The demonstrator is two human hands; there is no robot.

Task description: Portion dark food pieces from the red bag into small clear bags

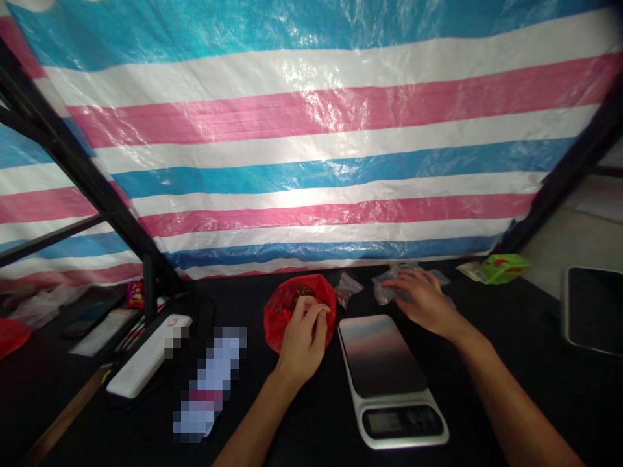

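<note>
My left hand (pixel 304 337) rests at the near edge of a red plastic bag (pixel 280 311) holding dark brownish pieces. Its fingers are curled together in a pinch over the bag's mouth. What they hold is hidden. My right hand (pixel 423 298) lies flat, fingers spread, on a pile of small clear plastic bags (pixel 384 288) beyond the scale. A digital kitchen scale (pixel 384 363) with a bare steel platform sits between my forearms. One small clear bag (pixel 348 288) with dark contents lies beside the red bag.
A striped pink, white and blue tarp (pixel 311 162) hangs behind the black table. A white power strip (pixel 146 357) lies at the left, a green carton (pixel 501 267) at the far right, a dark tray (pixel 591 311) at the right edge. Black frame bars (pixel 73 162) cross on the left.
</note>
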